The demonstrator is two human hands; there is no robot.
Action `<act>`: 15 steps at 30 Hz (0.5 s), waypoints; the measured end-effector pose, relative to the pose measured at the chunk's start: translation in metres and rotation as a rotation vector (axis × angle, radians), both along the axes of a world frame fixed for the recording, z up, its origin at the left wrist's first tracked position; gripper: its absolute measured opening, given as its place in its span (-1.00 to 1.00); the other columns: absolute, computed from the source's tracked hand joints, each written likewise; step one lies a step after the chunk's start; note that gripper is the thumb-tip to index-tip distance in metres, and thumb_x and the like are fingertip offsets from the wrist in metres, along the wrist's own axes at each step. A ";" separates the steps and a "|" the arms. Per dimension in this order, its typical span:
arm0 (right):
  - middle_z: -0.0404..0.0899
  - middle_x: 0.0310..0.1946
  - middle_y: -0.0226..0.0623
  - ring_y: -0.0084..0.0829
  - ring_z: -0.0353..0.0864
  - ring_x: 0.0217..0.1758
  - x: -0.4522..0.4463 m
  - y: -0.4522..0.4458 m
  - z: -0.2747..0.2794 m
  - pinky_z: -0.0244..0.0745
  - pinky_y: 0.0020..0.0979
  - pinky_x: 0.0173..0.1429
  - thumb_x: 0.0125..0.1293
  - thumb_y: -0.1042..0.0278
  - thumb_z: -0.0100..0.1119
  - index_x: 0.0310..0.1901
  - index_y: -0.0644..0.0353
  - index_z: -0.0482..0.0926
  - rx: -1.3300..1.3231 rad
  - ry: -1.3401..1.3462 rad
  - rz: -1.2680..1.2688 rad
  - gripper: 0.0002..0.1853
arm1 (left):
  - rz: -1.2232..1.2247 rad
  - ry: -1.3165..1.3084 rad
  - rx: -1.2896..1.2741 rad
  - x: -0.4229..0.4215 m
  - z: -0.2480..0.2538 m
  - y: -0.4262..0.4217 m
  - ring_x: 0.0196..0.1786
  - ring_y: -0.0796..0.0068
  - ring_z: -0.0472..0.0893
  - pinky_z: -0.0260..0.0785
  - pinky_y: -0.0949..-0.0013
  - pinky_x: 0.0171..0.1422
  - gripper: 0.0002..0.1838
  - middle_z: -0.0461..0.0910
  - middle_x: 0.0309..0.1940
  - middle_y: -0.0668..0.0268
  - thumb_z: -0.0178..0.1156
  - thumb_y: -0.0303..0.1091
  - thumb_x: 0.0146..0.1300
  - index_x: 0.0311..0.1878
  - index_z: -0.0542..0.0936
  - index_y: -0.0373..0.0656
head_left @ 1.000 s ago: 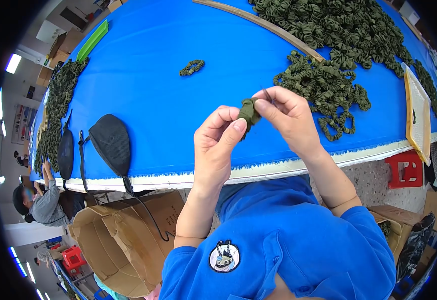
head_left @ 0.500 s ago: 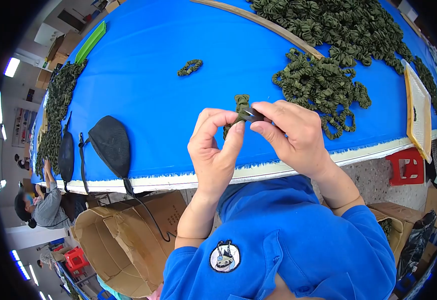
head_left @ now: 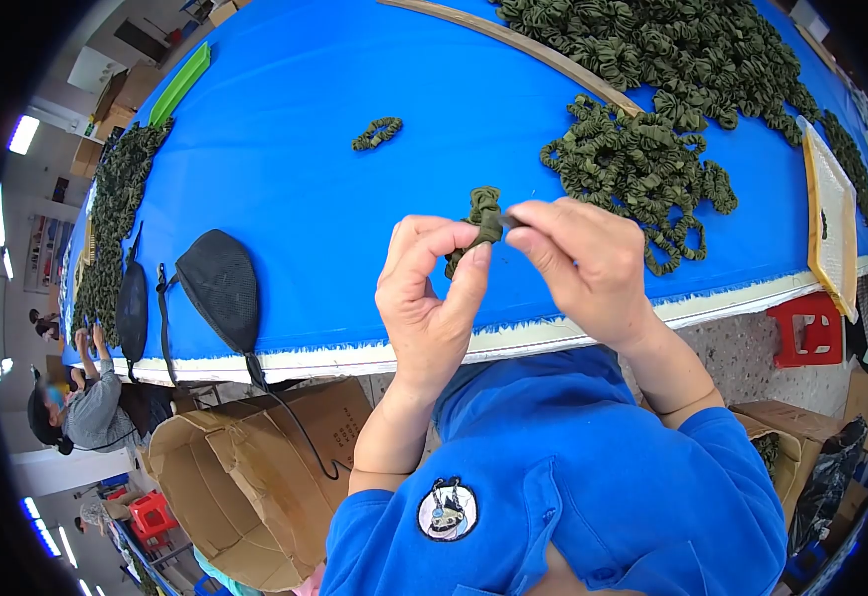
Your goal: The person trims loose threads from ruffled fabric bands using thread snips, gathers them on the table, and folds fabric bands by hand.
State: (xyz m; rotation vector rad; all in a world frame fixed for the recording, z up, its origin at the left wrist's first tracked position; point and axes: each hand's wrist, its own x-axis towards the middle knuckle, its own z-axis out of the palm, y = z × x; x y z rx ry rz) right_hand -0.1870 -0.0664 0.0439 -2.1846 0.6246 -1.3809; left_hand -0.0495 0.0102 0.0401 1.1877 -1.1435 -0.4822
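Note:
My left hand (head_left: 432, 293) pinches a dark green scrunchie (head_left: 486, 211) between thumb and fingers. Part of the scrunchie sticks up above the fingertips, and a lower part shows behind them. Closed in my right hand (head_left: 588, 263) is a small pair of dark thread snips (head_left: 513, 221); most of it is covered by the fingers. Its tip is close to the scrunchie's right side; whether they touch I cannot tell. On the blue table (head_left: 334, 228), beyond my hands, lies a single scrunchie (head_left: 377, 134). A smaller pile of scrunchies (head_left: 632, 164) is just right of my right hand.
A large scrunchie heap (head_left: 692, 50) lies behind a wooden strip (head_left: 513, 42). On the left are a black mesh bag (head_left: 220, 283), a green tray (head_left: 181, 83) and another heap (head_left: 116, 219). A framed panel (head_left: 829, 219) leans right. Cardboard boxes (head_left: 255, 487) stand below; another person (head_left: 96, 407) works far left.
My right hand has drawn slightly right with the snips, away from the scrunchie. The scrunchie has turned a little in my left hand, showing a wider face.

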 end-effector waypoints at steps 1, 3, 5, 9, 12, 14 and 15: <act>0.52 -0.56 -0.36 -0.50 0.33 -0.65 -0.001 0.000 0.002 0.25 -0.52 -0.56 0.09 0.51 0.30 -0.25 0.24 0.59 0.070 -0.028 0.002 -0.83 | 0.003 0.018 0.007 -0.001 0.001 0.000 -0.26 0.52 0.40 0.25 0.54 -0.22 -0.84 0.49 -0.28 0.28 0.23 -0.60 0.08 -0.24 0.60 -0.25; 0.52 -0.56 -0.36 -0.50 0.33 -0.65 -0.001 0.001 0.003 0.25 -0.52 -0.56 0.08 0.51 0.30 -0.25 0.24 0.59 0.140 -0.056 0.006 -0.83 | 0.008 0.036 0.012 -0.001 0.001 0.000 -0.26 0.52 0.40 0.25 0.54 -0.23 -0.85 0.49 -0.28 0.28 0.23 -0.61 0.08 -0.24 0.60 -0.25; 0.53 -0.56 -0.36 -0.50 0.33 -0.65 -0.002 0.001 0.004 0.25 -0.52 -0.56 0.08 0.52 0.30 -0.25 0.24 0.59 0.119 -0.037 0.030 -0.83 | 0.024 0.054 0.025 -0.002 0.001 0.001 -0.26 0.52 0.39 0.24 0.53 -0.21 -0.85 0.49 -0.30 0.30 0.24 -0.60 0.07 -0.25 0.60 -0.23; 0.53 -0.54 -0.36 -0.51 0.33 -0.64 -0.004 0.001 0.004 0.24 -0.52 -0.56 0.08 0.51 0.30 -0.24 0.24 0.59 0.068 0.000 0.042 -0.82 | 0.046 0.016 0.019 -0.003 0.000 -0.002 -0.27 0.52 0.39 0.23 0.50 -0.17 -0.85 0.50 -0.33 0.33 0.25 -0.58 0.04 -0.27 0.61 -0.20; 0.53 -0.53 -0.37 -0.51 0.33 -0.64 -0.002 0.002 0.003 0.24 -0.52 -0.56 0.09 0.51 0.30 -0.23 0.24 0.59 -0.018 0.047 0.037 -0.82 | 0.095 -0.157 -0.031 -0.001 -0.003 -0.003 -0.29 0.51 0.38 0.21 0.46 -0.10 -0.84 0.50 -0.36 0.37 0.27 -0.56 0.00 -0.29 0.62 -0.17; 0.53 -0.53 -0.37 -0.51 0.34 -0.64 -0.002 0.002 0.002 0.24 -0.52 -0.56 0.09 0.50 0.30 -0.23 0.24 0.59 -0.034 0.055 0.032 -0.82 | 0.109 -0.184 -0.032 -0.001 -0.003 -0.002 -0.29 0.50 0.38 0.20 0.45 -0.09 -0.83 0.51 -0.36 0.37 0.27 -0.56 -0.01 -0.30 0.62 -0.16; 0.53 -0.53 -0.37 -0.50 0.34 -0.63 -0.002 0.002 0.001 0.24 -0.53 -0.56 0.09 0.50 0.30 -0.23 0.24 0.59 -0.051 0.065 0.025 -0.82 | 0.121 -0.211 -0.035 -0.001 -0.003 -0.002 -0.29 0.50 0.38 0.19 0.44 -0.07 -0.83 0.51 -0.37 0.38 0.28 -0.55 -0.03 -0.30 0.62 -0.15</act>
